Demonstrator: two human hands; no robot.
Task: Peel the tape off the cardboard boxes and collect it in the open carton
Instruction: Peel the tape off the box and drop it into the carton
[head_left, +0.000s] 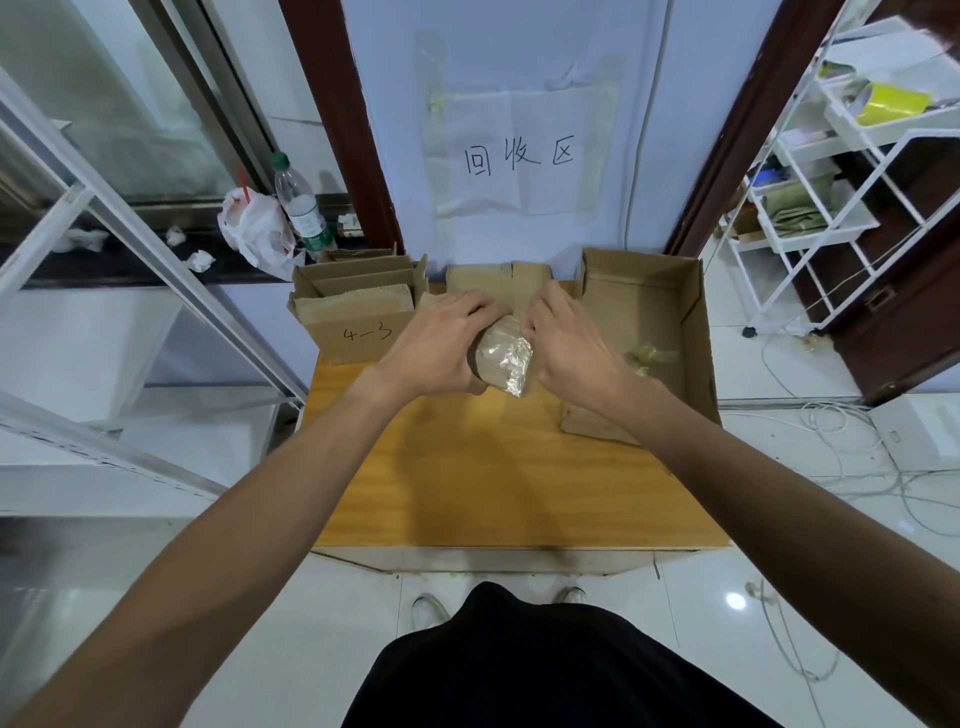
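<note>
Crinkled glossy tape (506, 358) wraps the cardboard box (511, 296), frame centre; our left hand (441, 343) clutches it, our right hand (566, 343) pinches tape.

The left hand (441, 343) and the right hand (571, 338) are bare, and so are both forearms along all of their visible length. A plain black garment (519, 670) of loose cloth covers the trunk and fills the lower middle of the view, ending in a rounded edge. Beyond that edge show the toes of two white shoes, the left shoe (428, 610) and the right shoe (571, 595), each with a pale rounded cap.
</note>
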